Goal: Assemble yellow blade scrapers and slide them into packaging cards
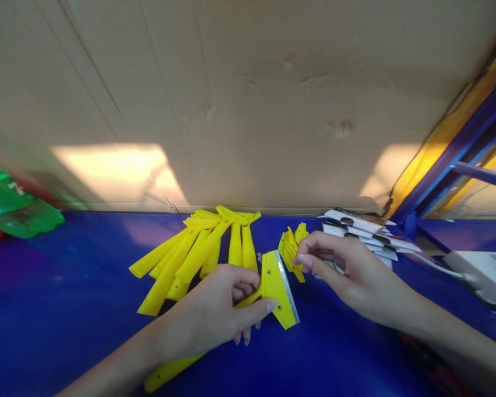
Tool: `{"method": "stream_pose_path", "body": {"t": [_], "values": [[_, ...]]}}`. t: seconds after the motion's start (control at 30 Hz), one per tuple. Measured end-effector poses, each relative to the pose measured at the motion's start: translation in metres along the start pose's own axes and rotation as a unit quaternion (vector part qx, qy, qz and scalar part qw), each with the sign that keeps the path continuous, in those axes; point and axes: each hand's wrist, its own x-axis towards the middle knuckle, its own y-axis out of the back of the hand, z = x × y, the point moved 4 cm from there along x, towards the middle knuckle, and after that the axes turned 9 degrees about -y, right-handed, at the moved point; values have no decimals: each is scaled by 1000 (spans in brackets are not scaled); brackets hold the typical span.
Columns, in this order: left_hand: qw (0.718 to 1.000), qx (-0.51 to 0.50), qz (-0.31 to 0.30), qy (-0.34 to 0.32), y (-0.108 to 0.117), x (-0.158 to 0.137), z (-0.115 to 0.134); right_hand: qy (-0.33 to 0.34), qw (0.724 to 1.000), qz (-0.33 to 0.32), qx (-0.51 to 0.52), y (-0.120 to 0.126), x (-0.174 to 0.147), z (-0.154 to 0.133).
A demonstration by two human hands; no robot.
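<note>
A yellow scraper (275,286) with a metal blade along its head is in my left hand (227,309), thumb on the head and fingers closed around the neck. Its long handle runs out below my wrist toward the lower left. My right hand (345,270) is bent to the right of the blade, thumb and forefinger drawn together. Those fingertips are at the edge of a small heap of flat yellow plastic pieces (291,245); whether anything is pinched between them I cannot make out. Behind my left hand lie several more yellow scraper handles (202,253), piled in a fan.
A blue table surface (78,309) lies under everything, against a cardboard wall (240,99). White packets with black parts (361,229) are stacked at the back right, near a white box with a cable (479,275). A green bottle (16,204) lies at the left.
</note>
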Motion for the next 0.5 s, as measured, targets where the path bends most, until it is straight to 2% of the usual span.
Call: {"method": "stream_pose_path", "body": {"t": [0.1, 0.23, 0.37, 0.5], "values": [[998, 58, 17, -2, -1, -1, -3, -25, 995, 1, 93, -2, 1, 1], [991, 122, 27, -41, -3, -2, -1, -62, 970, -5, 233, -3, 2, 3], [985, 159, 29, -59, -6, -3, 3, -89, 963, 17, 255, -1, 1, 8], [979, 185, 52, -74, -7, -2, 8, -80, 968, 31, 236, -1, 1, 9]]}}
